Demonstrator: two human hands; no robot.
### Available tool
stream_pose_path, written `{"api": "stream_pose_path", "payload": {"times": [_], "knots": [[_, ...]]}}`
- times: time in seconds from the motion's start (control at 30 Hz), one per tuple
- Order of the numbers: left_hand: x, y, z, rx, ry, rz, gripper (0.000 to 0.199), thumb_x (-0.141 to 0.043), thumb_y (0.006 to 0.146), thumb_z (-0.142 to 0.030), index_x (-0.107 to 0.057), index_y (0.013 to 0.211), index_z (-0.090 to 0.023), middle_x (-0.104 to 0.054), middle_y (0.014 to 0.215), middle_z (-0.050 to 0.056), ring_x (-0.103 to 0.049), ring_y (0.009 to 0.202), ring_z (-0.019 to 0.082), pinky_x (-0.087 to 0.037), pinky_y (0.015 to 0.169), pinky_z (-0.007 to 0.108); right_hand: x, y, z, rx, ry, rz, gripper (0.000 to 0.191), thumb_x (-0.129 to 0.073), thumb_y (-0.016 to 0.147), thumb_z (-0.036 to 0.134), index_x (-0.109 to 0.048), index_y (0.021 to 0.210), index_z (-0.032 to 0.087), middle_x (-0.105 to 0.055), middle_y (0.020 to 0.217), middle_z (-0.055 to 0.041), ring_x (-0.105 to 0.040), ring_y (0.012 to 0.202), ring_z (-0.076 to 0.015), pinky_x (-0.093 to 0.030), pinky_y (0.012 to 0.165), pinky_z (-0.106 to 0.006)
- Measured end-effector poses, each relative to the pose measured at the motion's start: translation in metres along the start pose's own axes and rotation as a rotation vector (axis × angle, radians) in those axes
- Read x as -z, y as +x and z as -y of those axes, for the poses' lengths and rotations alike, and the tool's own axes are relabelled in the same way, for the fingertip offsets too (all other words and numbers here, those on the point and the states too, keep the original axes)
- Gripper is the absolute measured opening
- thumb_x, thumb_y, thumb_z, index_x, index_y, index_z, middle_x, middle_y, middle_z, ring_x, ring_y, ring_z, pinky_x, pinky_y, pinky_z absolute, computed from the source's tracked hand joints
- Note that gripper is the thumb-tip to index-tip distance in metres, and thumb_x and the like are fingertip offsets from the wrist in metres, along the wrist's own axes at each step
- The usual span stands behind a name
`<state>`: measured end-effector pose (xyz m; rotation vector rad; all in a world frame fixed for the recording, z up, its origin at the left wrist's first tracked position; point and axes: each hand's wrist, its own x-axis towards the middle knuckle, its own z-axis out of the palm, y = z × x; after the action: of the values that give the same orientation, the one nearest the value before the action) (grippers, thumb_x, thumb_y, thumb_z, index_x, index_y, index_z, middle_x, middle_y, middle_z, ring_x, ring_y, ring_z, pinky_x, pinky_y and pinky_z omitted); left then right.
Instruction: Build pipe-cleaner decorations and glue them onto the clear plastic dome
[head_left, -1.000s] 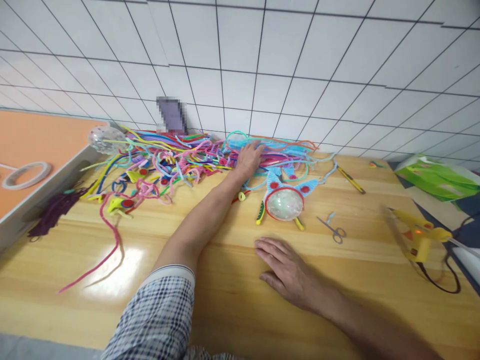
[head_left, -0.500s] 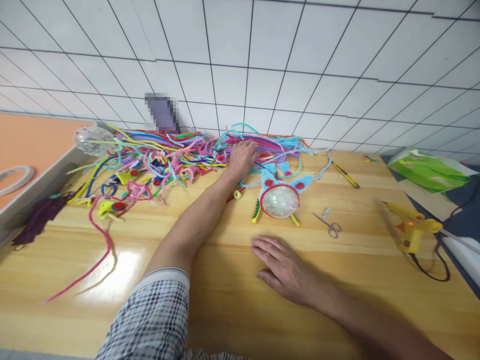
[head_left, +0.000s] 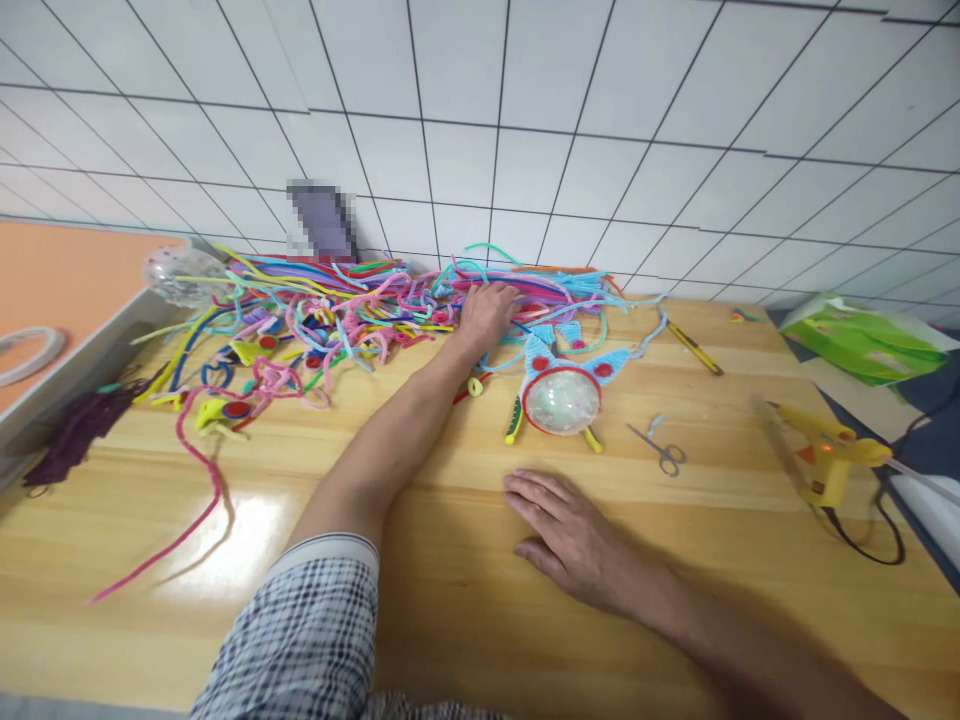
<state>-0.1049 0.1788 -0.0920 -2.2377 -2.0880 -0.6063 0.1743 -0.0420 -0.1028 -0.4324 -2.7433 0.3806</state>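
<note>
My left hand (head_left: pixel 487 315) reaches to the far side of the table, its fingers bent down into a bundle of coloured pipe cleaners (head_left: pixel 555 292). Its fingertips are partly hidden among them. My right hand (head_left: pixel 555 520) lies flat on the wood, fingers stretched out, with nothing in it. Between the hands and the wall sits a figure with a clear round dome (head_left: pixel 562 402) rimmed in red. It has light blue pipe-cleaner ears (head_left: pixel 613 367) with red dots and green and yellow legs (head_left: pixel 514 420).
Tangled pipe cleaners (head_left: pixel 360 330) spread leftward along the wall. Small scissors (head_left: pixel 664 455) and a yellow utility knife (head_left: pixel 694 348) lie to the right. Farther right is a yellow glue gun (head_left: pixel 829 460) with a lit orange light and a cord. A green packet (head_left: pixel 862 340) lies beyond.
The view has shifted very slightly. My left hand stays at the bundle with barely any movement, and my right hand rests in the same place.
</note>
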Motion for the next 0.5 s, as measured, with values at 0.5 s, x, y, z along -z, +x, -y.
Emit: {"api": "stream_pose_path", "payload": {"times": [0.5], "knots": [[-0.0031,-0.0021,-0.0058,-0.024,0.062,-0.023,0.037,-0.049,0.116,-0.024,-0.078,0.139,-0.018,-0.066,0.161,0.016,-0.06,0.144,0.036,-0.047,0.115,0.05,-0.0082,-0.0079,-0.0086,0.03,0.019,-0.036,0.048,-0.065,0.11,0.026,-0.064,0.156,0.01,-0.078,0.148,-0.022,-0.074,0.14,-0.036,-0.069,0.113,-0.057]]}}
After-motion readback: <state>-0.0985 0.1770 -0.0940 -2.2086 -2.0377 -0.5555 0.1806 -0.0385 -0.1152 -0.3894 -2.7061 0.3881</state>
